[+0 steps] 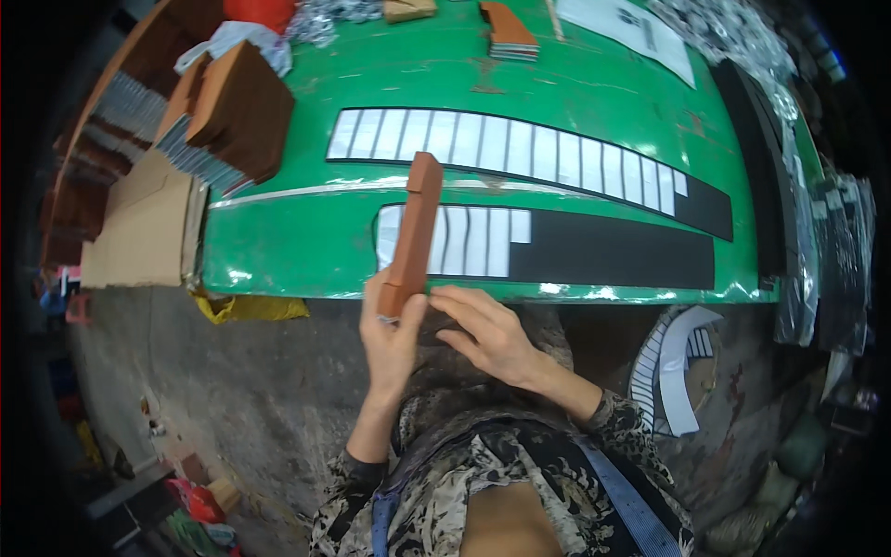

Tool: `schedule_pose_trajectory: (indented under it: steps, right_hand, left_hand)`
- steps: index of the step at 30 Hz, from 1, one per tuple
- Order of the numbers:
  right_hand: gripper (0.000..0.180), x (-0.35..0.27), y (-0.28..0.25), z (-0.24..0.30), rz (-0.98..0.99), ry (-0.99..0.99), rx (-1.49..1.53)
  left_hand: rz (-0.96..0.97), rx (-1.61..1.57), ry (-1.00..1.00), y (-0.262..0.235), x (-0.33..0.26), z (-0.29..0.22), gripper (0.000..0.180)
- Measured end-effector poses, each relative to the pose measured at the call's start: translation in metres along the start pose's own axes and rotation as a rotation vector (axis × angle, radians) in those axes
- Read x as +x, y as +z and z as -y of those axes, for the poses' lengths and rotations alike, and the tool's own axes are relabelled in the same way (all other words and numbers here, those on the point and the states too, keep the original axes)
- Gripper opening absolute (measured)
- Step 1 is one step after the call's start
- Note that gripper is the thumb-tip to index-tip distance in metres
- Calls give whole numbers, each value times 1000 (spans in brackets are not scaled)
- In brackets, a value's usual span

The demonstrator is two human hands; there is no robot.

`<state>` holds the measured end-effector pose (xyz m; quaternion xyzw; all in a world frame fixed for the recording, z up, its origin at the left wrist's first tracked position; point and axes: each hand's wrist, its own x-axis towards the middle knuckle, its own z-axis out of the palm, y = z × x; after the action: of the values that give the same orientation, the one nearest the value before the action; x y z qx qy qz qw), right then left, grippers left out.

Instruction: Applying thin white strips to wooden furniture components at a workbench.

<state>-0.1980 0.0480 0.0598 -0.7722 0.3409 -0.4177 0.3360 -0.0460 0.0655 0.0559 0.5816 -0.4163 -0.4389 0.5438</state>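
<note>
My left hand [390, 348] is closed round the lower end of a long brown notched piece [419, 218], holding it tilted up over the table's near edge. Just right of it, my right hand [492, 336] has its fingers apart and holds nothing I can see; its fingertips come close to the left thumb. Behind the brown piece lies a black strip [613, 249] with white rectangles in a row on its left part. Farther back is a second black strip [520, 148], covered with white rectangles along most of its length.
Brown blocks [241, 111] stand stacked at the left of the green table [297, 223], near a cardboard sheet [139, 223]. A smaller brown piece [509, 32] and a white sheet [631, 32] lie at the back. Dark strips [756, 167] line the right side. Curled strips [676, 371] hang below.
</note>
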Motion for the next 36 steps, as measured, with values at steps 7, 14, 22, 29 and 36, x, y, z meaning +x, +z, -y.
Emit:
schedule_pose_trajectory:
  steps: [7, 14, 22, 29, 36]
  right_hand:
    - [21, 2, -92, -46, -65, 276, -532]
    - [42, 12, -82, -56, 207, 263, -645]
    - [44, 16, -79, -58, 213, 319, -613]
    - [41, 6, -83, -70, -27, 414, -356]
    - [23, 5, -76, -74, -314, 429, -200]
  left_hand:
    - [-47, 353, 116, -1, 30, 5, 25]
    - [-8, 495, 278, 11, 41, 17, 26]
    - [-22, 511, 206, 11, 41, 19, 26]
    - [-10, 474, 197, 14, 43, 18, 26]
    - [-44, 482, 337, 8, 50, 18, 31]
